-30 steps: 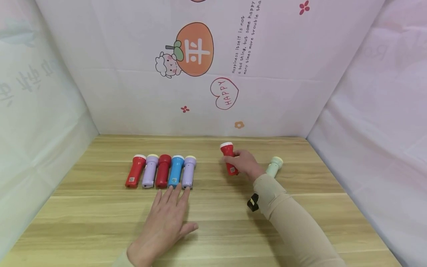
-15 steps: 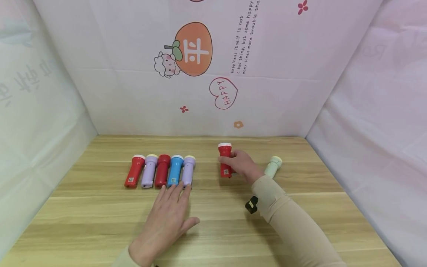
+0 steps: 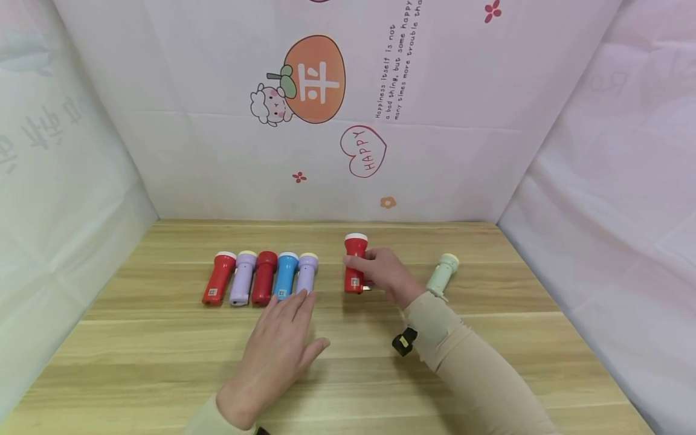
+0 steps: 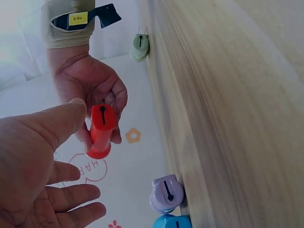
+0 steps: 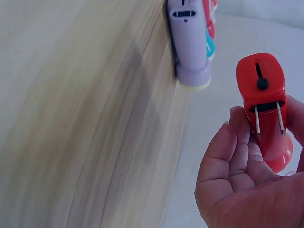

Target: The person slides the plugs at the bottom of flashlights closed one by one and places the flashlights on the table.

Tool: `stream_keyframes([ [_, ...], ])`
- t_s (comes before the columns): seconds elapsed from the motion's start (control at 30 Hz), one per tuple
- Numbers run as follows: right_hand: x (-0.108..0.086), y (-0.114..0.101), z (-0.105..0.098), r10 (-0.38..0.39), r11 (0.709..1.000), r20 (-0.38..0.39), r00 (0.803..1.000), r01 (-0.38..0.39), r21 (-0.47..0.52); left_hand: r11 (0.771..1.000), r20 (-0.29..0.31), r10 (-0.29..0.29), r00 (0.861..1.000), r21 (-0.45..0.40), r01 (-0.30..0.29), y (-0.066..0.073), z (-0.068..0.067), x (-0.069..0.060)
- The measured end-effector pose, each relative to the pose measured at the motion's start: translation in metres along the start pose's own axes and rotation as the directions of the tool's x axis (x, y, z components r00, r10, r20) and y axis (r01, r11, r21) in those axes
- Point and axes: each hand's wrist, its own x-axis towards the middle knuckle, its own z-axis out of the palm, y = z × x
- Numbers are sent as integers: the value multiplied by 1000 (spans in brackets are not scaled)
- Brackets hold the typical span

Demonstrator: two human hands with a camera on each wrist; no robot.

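My right hand (image 3: 387,273) grips a red flashlight (image 3: 356,260) with a white rim, its head pointing to the back. In the right wrist view two metal plug prongs (image 5: 280,118) stick out from that red flashlight (image 5: 263,90). With fingers straight, my left hand (image 3: 277,350) lies at the near end of a row of flashlights, its fingertips overlapping the lower ends of the blue flashlight (image 3: 286,272) and a lilac flashlight (image 3: 307,270); whether they touch, I cannot tell. Further left lie a dark red flashlight (image 3: 264,278), another lilac flashlight (image 3: 243,279) and a red flashlight (image 3: 220,279).
A pale green flashlight (image 3: 443,275) lies apart on the right, beyond my right wrist. The wooden table (image 3: 136,350) ends at a white printed cloth (image 3: 217,169) behind, with more cloth on both sides.
My right hand has carried the red flashlight leftward, nearer to the row, and it now points straighter to the back. The left hand has shifted slightly right and toward the back.
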Motion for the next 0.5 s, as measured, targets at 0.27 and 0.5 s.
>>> stream_keyframes([
  [0.27,-7,-2,13,-42,998,48,998,39,52,1000,-33,7,999,-19,-7,3,-1,6],
  [0.5,-17,-7,22,-47,993,101,994,36,115,1000,-72,13,997,-24,-15,4,-2,8],
])
